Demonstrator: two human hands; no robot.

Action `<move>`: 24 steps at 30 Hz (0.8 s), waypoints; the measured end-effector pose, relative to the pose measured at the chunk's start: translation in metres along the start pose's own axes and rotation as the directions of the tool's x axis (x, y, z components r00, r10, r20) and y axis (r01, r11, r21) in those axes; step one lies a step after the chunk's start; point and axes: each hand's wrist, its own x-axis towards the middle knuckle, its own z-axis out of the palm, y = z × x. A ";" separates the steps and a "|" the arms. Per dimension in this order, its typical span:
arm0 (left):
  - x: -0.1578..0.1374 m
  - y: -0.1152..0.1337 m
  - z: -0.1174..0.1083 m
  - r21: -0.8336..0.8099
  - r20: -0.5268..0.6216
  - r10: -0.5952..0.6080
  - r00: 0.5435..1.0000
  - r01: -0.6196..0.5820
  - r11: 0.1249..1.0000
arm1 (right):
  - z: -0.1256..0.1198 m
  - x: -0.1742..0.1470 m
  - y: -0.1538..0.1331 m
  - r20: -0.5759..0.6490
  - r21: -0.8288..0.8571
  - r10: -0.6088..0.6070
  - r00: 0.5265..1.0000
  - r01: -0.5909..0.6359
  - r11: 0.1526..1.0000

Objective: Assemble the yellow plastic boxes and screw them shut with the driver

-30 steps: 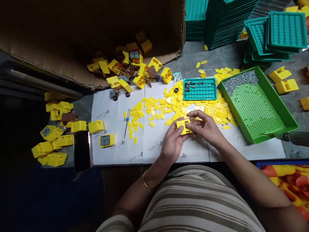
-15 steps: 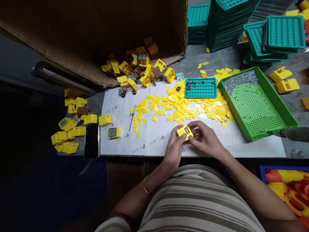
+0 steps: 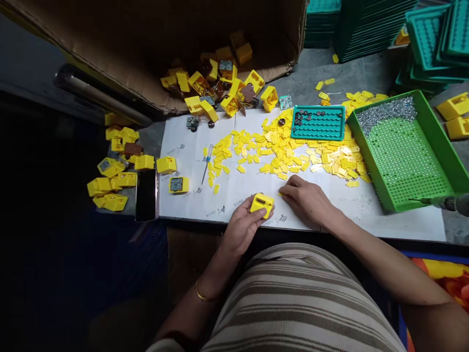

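Note:
My left hand (image 3: 240, 225) holds a small yellow plastic case (image 3: 261, 205) above the front of the white sheet, thumb on its upper face. A slot in that face shows dark and shiny parts inside. To its right, my right hand (image 3: 306, 199) is low over the sheet, thumb and fingers pinched on a small yellow plastic piece (image 3: 280, 194), mostly hidden by the fingertips. Beyond both hands spreads a pile of flat yellow plastic pieces (image 3: 273, 146). A teal tray (image 3: 318, 132) with several dark round parts lies on the pile.
A green basket (image 3: 406, 156) with silver screws stands right, a power screwdriver (image 3: 449, 201) at its front edge. Left are a phone (image 3: 146, 195), a thin screwdriver (image 3: 206, 166) and yellow cases (image 3: 110, 188). A cardboard box (image 3: 286, 63) spills more cases. Teal trays (image 3: 373, 29) are stacked behind.
My hands have come apart. The left has moved left with the yellow case, which is turned; the right has let go of it and pinches a small yellow piece. The camera view has shifted.

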 end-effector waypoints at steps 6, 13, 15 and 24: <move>0.009 0.006 0.010 0.048 0.064 -0.028 0.998 0.025 0.999 | -0.002 0.003 0.006 0.018 0.070 -0.046 0.999 0.045 0.997; 0.021 0.004 0.023 -0.055 0.165 -0.093 0.982 0.103 0.993 | -0.001 -0.020 0.028 -0.413 0.544 0.186 0.891 0.078 0.835; 0.024 0.002 0.029 -0.096 0.179 -0.119 0.977 0.138 0.986 | -0.003 -0.028 0.026 -0.402 0.602 0.278 0.873 0.023 0.798; 0.031 -0.011 0.046 -0.036 0.208 -0.020 0.978 0.028 0.999 | -0.008 -0.053 0.011 -0.130 0.977 0.435 0.891 0.041 0.208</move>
